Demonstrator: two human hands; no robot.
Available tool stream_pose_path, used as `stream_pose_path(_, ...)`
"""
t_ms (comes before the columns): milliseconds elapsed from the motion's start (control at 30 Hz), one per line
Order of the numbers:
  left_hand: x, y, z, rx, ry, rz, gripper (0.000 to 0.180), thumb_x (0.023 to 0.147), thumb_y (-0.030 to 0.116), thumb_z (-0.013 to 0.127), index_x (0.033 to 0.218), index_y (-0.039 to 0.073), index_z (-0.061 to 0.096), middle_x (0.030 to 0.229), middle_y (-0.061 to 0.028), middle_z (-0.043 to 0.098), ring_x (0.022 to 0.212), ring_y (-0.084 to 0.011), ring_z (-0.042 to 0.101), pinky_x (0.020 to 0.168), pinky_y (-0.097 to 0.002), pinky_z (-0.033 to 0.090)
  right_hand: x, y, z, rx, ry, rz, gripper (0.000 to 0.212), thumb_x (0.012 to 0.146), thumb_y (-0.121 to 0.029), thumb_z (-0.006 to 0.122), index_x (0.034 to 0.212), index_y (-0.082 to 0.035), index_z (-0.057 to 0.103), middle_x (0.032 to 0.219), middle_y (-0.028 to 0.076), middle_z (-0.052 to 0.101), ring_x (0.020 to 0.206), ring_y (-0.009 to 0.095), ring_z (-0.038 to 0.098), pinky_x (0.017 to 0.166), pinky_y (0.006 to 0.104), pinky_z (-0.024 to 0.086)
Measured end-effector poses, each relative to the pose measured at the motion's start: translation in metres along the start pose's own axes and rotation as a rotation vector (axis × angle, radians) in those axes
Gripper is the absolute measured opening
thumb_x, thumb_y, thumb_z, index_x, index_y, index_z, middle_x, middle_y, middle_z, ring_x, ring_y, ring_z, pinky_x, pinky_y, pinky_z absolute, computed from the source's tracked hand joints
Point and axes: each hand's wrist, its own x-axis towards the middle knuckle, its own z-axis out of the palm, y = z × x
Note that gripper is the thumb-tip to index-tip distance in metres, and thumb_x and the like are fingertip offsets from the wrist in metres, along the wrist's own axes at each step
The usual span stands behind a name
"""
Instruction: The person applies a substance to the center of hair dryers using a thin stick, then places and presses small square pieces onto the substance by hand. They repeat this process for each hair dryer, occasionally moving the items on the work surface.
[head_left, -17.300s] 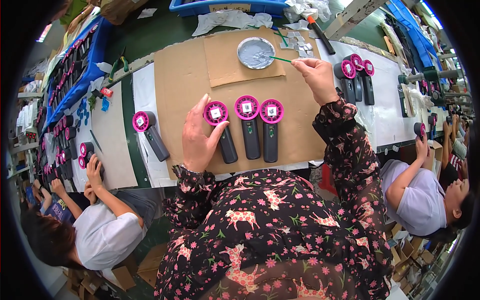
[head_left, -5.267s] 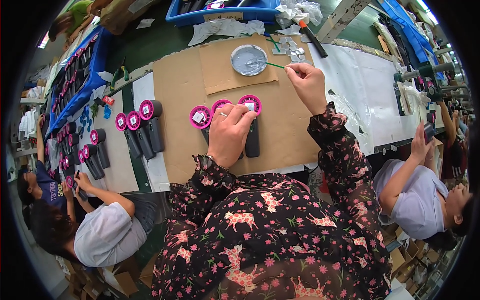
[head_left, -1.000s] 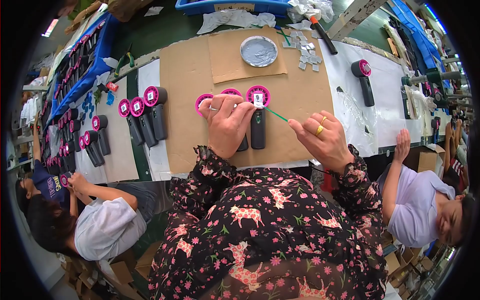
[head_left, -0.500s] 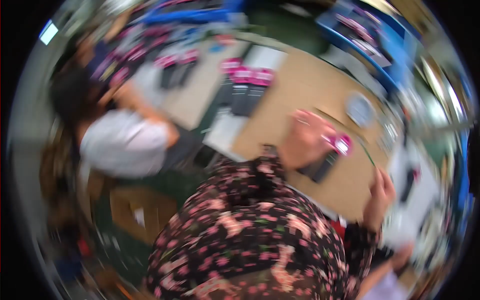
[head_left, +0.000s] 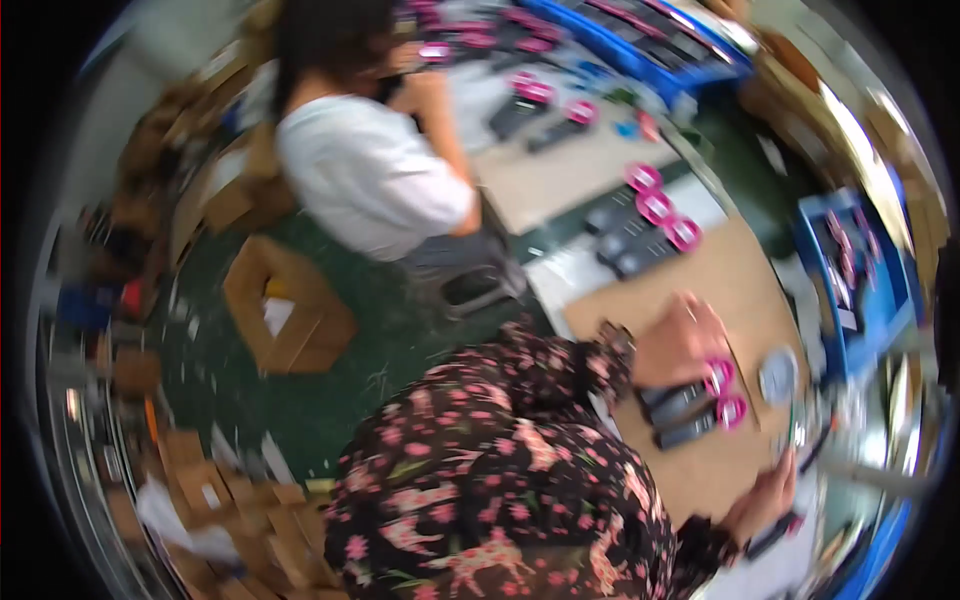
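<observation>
My left hand [head_left: 684, 343] is over the tan board [head_left: 712, 465], with its fingers curled and smeared by motion. Just below it lie two dark grey flat pieces with round pink heads, an upper piece [head_left: 672, 400] and a lower piece [head_left: 688, 429]. Whether the hand touches the upper one is hard to tell. Near the board's right edge is my right hand [head_left: 766, 503], its fingers pressed together and pointing up. Anything between those fingers is too blurred to make out. Beside the board's far right edge sits a round pale disc [head_left: 778, 376].
Beyond my left hand lie several similar pink-headed pieces [head_left: 640, 240]. A person in a white top [head_left: 365, 180] works at the left. Blue trays [head_left: 835, 300] with more pieces stand at right and back. A cardboard box [head_left: 325, 330] is on the green floor.
My view has swung left, so the table and trays appear farther right. A thin green strip by my right hand no longer shows clearly. Two pieces now show below my left hand.
</observation>
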Motion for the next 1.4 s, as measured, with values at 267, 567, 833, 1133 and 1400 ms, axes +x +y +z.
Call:
stream_pose_path(267, 0.005, -0.015, -0.022, -0.002, -0.076, -0.040, 0.044, 0.090, 0.035, 0.086, 0.129, 0.018, 0.076, 0.128, -0.0017, 0.070, 0.129, -0.0254, 0.059, 0.115, -0.0499, 0.031, 0.015, 0.003, 0.031, -0.021, 0.105, -0.112, 0.026, 0.104, -0.014, 0.081, 0.124, 0.003, 0.082, 0.080, -0.012, 0.056, 0.065, 0.001, 0.037, 0.058, 0.0230, 0.024)
stream_pose_path(567, 0.015, 0.007, -0.005, -0.063, -0.208, 0.083, 0.038, 0.091, 0.027, 0.087, 0.125, 0.015, 0.078, 0.124, 0.0003, 0.071, 0.124, -0.0230, 0.061, 0.113, -0.0472, 0.033, 0.017, 0.009, 0.004, -0.116, 0.176, -0.093, 0.023, 0.102, -0.012, 0.083, 0.119, 0.004, 0.084, 0.078, -0.011, 0.058, 0.064, 0.000, 0.036, 0.058, 0.0225, 0.024)
stream_pose_path(833, 0.014, 0.006, 0.003, -0.180, -0.218, 0.161, 0.024, 0.093, 0.012, 0.083, 0.116, 0.012, 0.079, 0.109, -0.0029, 0.075, 0.106, -0.0265, 0.069, 0.101, -0.0418, 0.048, 0.044, 0.027, 0.011, -0.361, 0.225, -0.172, 0.021, 0.100, -0.015, 0.085, 0.109, 0.004, 0.086, 0.084, -0.007, 0.071, 0.070, 0.001, 0.054, 0.061, 0.0213, 0.039)
stream_pose_path(1133, 0.017, 0.009, -0.001, -0.142, -0.211, 0.156, 0.023, 0.095, 0.007, 0.080, 0.118, 0.009, 0.079, 0.113, -0.0047, 0.077, 0.105, -0.0285, 0.069, 0.097, -0.0430, 0.052, 0.065, 0.029, 0.012, -0.512, 0.208, -0.176, 0.023, 0.099, -0.019, 0.086, 0.106, 0.003, 0.087, 0.081, -0.006, 0.073, 0.069, 0.002, 0.056, 0.061, 0.0225, 0.043)
stream_pose_path(1400, 0.015, 0.007, -0.001, -0.139, -0.225, 0.158, 0.023, 0.095, 0.007, 0.080, 0.118, 0.010, 0.079, 0.115, -0.0057, 0.078, 0.106, -0.0287, 0.070, 0.097, -0.0423, 0.052, 0.071, 0.036, 0.012, -0.483, 0.169, -0.152, 0.022, 0.099, -0.020, 0.085, 0.106, 0.002, 0.087, 0.080, -0.006, 0.072, 0.069, 0.002, 0.055, 0.060, 0.0230, 0.042)
